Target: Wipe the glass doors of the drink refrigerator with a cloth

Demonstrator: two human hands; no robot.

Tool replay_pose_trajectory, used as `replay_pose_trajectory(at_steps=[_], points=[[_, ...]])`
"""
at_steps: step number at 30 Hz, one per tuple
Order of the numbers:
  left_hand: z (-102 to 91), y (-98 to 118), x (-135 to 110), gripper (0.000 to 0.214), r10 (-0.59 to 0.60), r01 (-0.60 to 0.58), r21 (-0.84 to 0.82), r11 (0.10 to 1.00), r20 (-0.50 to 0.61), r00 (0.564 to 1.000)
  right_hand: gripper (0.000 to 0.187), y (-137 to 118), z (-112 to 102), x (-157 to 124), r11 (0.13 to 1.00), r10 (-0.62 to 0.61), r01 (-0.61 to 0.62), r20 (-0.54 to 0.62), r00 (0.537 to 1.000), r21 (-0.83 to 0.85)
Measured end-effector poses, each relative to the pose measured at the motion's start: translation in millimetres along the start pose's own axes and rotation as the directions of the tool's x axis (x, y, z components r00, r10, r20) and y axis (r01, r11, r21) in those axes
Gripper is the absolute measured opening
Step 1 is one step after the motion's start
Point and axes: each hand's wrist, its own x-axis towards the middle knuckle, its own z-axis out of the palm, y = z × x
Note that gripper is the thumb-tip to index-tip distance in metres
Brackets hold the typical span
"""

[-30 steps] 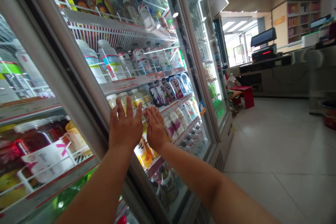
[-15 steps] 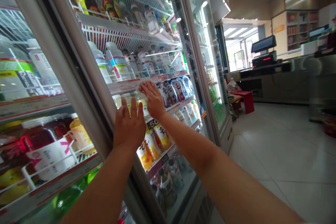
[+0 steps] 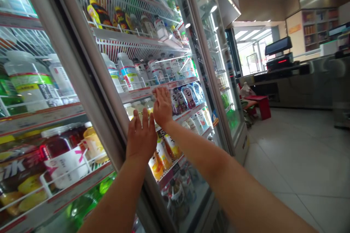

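Observation:
My left hand lies flat on the glass door of a drinks fridge, fingers stretched upward, close to the grey door frame. Above it and slightly to the right, my right hand presses flat on the same glass, fingers spread. Neither hand holds anything. Behind the glass stand orange juice bottles, dark-labelled bottles and white bottles on wire shelves.
Another glass fridge door with bottles is at the left. More fridge doors run on to the right. A tiled floor stretches right toward a counter with a till screen and a red stool.
My right hand has slid upward on the glass, from beside my left hand to above it. My left hand has stayed flat on the glass. The view has shifted slightly.

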Motion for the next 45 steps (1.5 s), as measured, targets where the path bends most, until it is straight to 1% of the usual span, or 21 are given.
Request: replay_pose_trajectory(at_steps=[3,6,8,11,13,14,16,17,19,21,24,27,30,32,33,35,37,38,40,42,45], points=[[-1.9,0,0,0.057,0.011,-0.011,0.007,1.0,0.013,1.0,0.053,-18,4,-3,0.985,-0.171,0.17,0.057,0.984,0.017],[-1.7,1,0,0.056,0.001,-0.001,-0.002,1.0,0.012,1.0,0.051,-2,-6,-15,0.984,-0.177,0.176,0.038,0.983,0.035],[-0.9,1,-1,0.057,0.0,0.0,-0.01,1.0,0.007,1.0,0.05,20,-15,-21,0.995,-0.09,0.09,-0.003,0.996,0.041],[0.0,2,-1,0.058,-0.001,0.001,-0.032,0.999,-0.006,1.0,0.052,42,-21,-19,0.984,0.177,-0.174,-0.096,0.979,0.045],[0.0,2,-1,0.058,-0.003,0.002,-0.046,0.999,-0.019,1.0,0.054,36,-17,-12,0.956,0.294,-0.291,-0.131,0.947,0.042],[-0.2,1,-1,0.058,0.0,-0.001,-0.05,0.999,-0.024,1.0,0.054,26,-15,-10,0.957,0.29,-0.288,-0.118,0.95,0.036],[-0.3,0,-1,0.058,0.019,-0.021,-0.053,0.998,-0.034,0.999,0.052,-1,-9,-7,0.988,0.154,-0.154,-0.025,0.988,0.024],[-0.2,-1,-1,0.058,0.03,-0.032,-0.052,0.998,-0.041,0.999,0.051,-16,-7,-7,0.999,0.035,-0.036,0.049,0.998,0.023],[0.2,-3,-1,0.057,0.053,-0.056,-0.05,0.997,-0.056,0.997,0.051,-39,-6,-11,0.992,-0.124,0.122,0.153,0.98,0.021],[0.5,-3,-1,0.057,0.064,-0.067,-0.043,0.997,-0.061,0.996,0.053,-44,-11,-15,0.987,-0.156,0.158,0.195,0.968,0.005],[-0.2,-1,-1,0.06,0.051,-0.052,-0.04,0.998,-0.031,0.998,0.052,-19,-24,-18,0.997,-0.076,0.08,0.176,0.982,-0.018],[-1.2,1,-1,0.062,0.025,-0.025,-0.05,0.998,-0.006,1.0,0.052,21,-39,-13,0.99,0.137,-0.134,0.093,0.986,-0.039],[-1.0,3,-1,0.061,0.01,-0.01,-0.056,0.998,0.001,1.0,0.055,32,-45,-2,0.901,0.433,-0.432,0.004,0.902,-0.047],[-0.7,3,-1,0.062,-0.002,0.001,-0.063,0.998,-0.004,1.0,0.056,15,-39,3,0.869,0.493,-0.492,-0.003,0.87,-0.058],[-0.5,2,-1,0.063,-0.003,0.003,-0.073,0.997,-0.01,1.0,0.056,1,-34,5,0.892,0.449,-0.446,0.022,0.893,-0.068],[-0.2,0,-2,0.063,0.015,-0.018,-0.097,0.995,-0.031,0.999,0.054,-30,-21,3,0.975,0.217,-0.208,0.123,0.968,-0.083],[-0.1,-2,-1,0.063,0.049,-0.054,-0.111,0.992,-0.053,0.997,0.052,-53,-10,-1,0.997,-0.016,0.03,0.209,0.978,-0.066],[-0.3,-2,-1,0.062,0.058,-0.064,-0.111,0.992,-0.057,0.997,0.051,-58,-7,-4,0.994,-0.085,0.099,0.232,0.969,-0.051],[-1.4,-2,-2,0.062,0.05,-0.054,-0.099,0.994,-0.039,0.998,0.052,-56,-7,-6,0.989,-0.135,0.146,0.246,0.96,-0.024],[-3.6,-1,-2,0.061,0.019,-0.019,-0.069,0.997,0.007,1.0,0.052,-40,-12,-4,0.99,-0.13,0.137,0.247,0.96,-0.013],[-8.2,2,-3,0.06,-0.023,0.023,-0.005,1.0,0.078,0.997,0.051,-9,-24,7,0.996,-0.034,0.05,0.213,0.976,-0.068]])
